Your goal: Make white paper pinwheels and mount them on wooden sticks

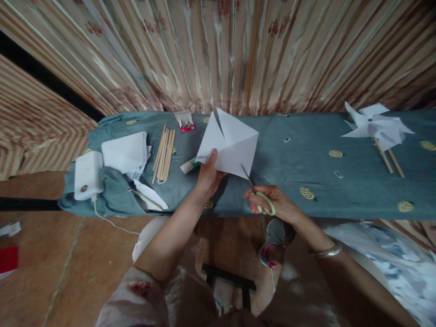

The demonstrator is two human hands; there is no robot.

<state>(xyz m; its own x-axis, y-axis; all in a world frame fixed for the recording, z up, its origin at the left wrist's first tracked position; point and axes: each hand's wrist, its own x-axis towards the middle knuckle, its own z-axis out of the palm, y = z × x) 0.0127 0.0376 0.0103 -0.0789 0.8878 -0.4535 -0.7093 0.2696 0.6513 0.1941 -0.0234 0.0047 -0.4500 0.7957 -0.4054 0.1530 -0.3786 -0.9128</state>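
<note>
A square of white paper (238,138) is pinched at its lower left part by my left hand (210,175), the thumb on top. One slit runs inward from its upper edge, and a crease crosses the sheet. My right hand (267,200) is closed on scissors (264,203) with light green handles. Their blades are at the lower corner of the sheet, one blade showing over the paper. Under the sheet's left side, a green and white tube or box (190,165) sticks out on the cloth.
The narrow table has a teal cloth (296,168). To the left lie wooden sticks (164,154), a red box of small metal pieces (185,121), stacked white paper (125,151) and a white power block (88,176) with a cable. Paper pinwheels (376,125) on sticks rest at right.
</note>
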